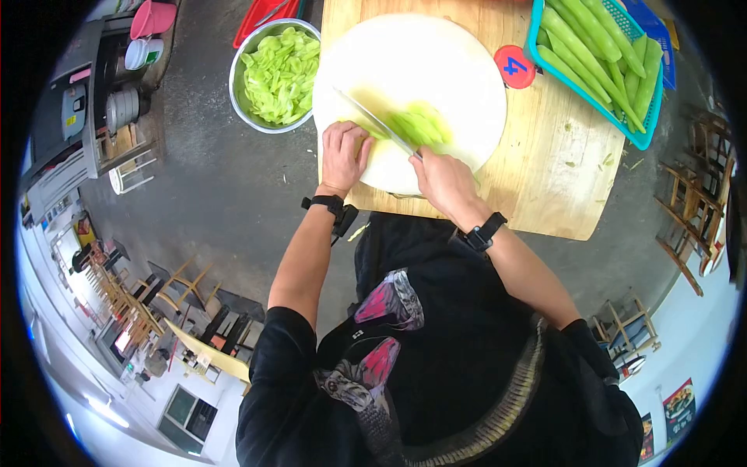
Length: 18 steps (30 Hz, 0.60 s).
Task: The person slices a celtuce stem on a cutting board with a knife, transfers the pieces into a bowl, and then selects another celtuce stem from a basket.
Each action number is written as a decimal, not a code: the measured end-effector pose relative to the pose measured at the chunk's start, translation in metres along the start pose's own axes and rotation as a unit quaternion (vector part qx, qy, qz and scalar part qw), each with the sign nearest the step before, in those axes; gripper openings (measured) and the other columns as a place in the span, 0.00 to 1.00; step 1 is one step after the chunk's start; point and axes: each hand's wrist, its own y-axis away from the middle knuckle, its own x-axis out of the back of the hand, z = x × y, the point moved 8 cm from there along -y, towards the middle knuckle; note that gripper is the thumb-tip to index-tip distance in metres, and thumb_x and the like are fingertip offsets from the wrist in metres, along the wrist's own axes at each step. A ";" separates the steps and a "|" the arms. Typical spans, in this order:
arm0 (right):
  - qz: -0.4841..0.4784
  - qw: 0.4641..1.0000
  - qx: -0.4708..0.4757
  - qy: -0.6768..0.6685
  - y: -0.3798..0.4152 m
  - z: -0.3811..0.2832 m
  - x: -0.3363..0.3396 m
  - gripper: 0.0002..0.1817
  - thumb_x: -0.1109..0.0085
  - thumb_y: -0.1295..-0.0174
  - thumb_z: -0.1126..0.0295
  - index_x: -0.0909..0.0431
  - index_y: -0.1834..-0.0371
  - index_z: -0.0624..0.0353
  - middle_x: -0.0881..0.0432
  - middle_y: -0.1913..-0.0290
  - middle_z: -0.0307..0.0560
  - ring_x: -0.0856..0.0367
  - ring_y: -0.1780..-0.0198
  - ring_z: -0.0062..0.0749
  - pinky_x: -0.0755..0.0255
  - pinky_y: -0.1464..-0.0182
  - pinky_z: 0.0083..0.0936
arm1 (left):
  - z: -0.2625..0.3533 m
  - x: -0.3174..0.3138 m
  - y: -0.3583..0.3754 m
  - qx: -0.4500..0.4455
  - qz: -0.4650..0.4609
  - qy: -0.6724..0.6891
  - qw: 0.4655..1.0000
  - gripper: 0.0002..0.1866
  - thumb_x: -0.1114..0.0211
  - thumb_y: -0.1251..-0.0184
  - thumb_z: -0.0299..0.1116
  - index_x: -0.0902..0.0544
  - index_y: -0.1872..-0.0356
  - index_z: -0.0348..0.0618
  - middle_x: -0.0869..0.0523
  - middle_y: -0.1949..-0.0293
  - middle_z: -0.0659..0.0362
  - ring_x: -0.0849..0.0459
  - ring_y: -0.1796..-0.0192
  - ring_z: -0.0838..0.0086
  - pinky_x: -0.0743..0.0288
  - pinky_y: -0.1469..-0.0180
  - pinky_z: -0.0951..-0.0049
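My right hand (447, 184) is closed round the handle of a kitchen knife (372, 119), its blade slanting up and left over a round white cutting board (405, 54). Curled fingers of my left hand (342, 156) press on a piece of peeled celtuce (373, 131) just left of the blade; most of that piece is hidden by the hand and knife. Right of the blade lies a small heap of cut green celtuce slices (420, 124). A metal bowl (234, 97) at the board's left holds many thin celtuce slices (282, 75).
A teal basket (643, 140) of whole peeled celtuce stems (580, 58) sits at the wooden table's (560, 187) right corner. Near the board is a red disc marked 4 (514, 67). Behind the bowl is a red tray (253, 19). Wooden chairs (692, 187) stand at right.
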 end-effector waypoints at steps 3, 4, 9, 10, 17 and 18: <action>0.015 1.000 -0.012 -0.008 0.004 0.000 0.001 0.16 0.46 0.19 0.59 0.19 0.56 0.63 0.12 0.69 0.62 0.11 0.64 0.62 0.19 0.59 0.55 | 0.000 -0.001 -0.003 -0.011 -0.009 -0.011 1.000 0.18 0.21 0.39 0.26 0.18 0.51 0.45 0.18 0.49 0.53 0.20 0.42 0.51 0.27 0.35 0.51; 0.020 1.000 -0.013 -0.009 0.006 0.000 0.001 0.16 0.46 0.19 0.59 0.19 0.56 0.63 0.12 0.69 0.62 0.11 0.64 0.62 0.19 0.59 0.55 | 0.000 -0.002 -0.001 -0.011 -0.017 -0.013 1.000 0.18 0.21 0.39 0.26 0.18 0.51 0.45 0.19 0.49 0.53 0.21 0.42 0.51 0.28 0.35 0.51; 0.045 0.998 -0.032 -0.005 0.014 0.013 -0.006 0.16 0.46 0.20 0.58 0.18 0.54 0.60 0.12 0.70 0.62 0.12 0.65 0.63 0.20 0.60 0.55 | -0.002 -0.002 0.004 -0.008 -0.009 -0.009 1.000 0.17 0.22 0.38 0.26 0.18 0.50 0.46 0.18 0.49 0.54 0.21 0.42 0.52 0.28 0.35 0.51; 0.055 0.998 -0.036 -0.017 0.014 0.018 -0.007 0.17 0.43 0.21 0.56 0.18 0.56 0.61 0.12 0.69 0.61 0.12 0.64 0.63 0.21 0.60 0.54 | -0.003 -0.003 0.004 -0.014 -0.008 0.001 1.000 0.17 0.22 0.38 0.26 0.18 0.50 0.45 0.18 0.49 0.53 0.21 0.42 0.52 0.28 0.35 0.51; 0.036 0.981 -0.088 -0.167 0.027 0.072 0.000 0.22 0.35 0.27 0.51 0.12 0.56 0.64 0.14 0.72 0.59 0.13 0.69 0.50 0.23 0.62 0.43 | -0.007 -0.001 0.003 -0.004 0.013 0.048 0.999 0.14 0.23 0.35 0.28 0.17 0.52 0.47 0.19 0.48 0.54 0.22 0.40 0.54 0.30 0.33 0.53; 0.033 0.981 -0.080 -0.175 0.036 0.077 0.003 0.22 0.32 0.28 0.52 0.10 0.55 0.64 0.17 0.76 0.51 0.18 0.74 0.36 0.25 0.67 0.35 | -0.008 -0.001 0.003 -0.003 0.006 0.065 0.998 0.14 0.24 0.35 0.28 0.17 0.52 0.47 0.19 0.47 0.54 0.23 0.39 0.54 0.30 0.33 0.52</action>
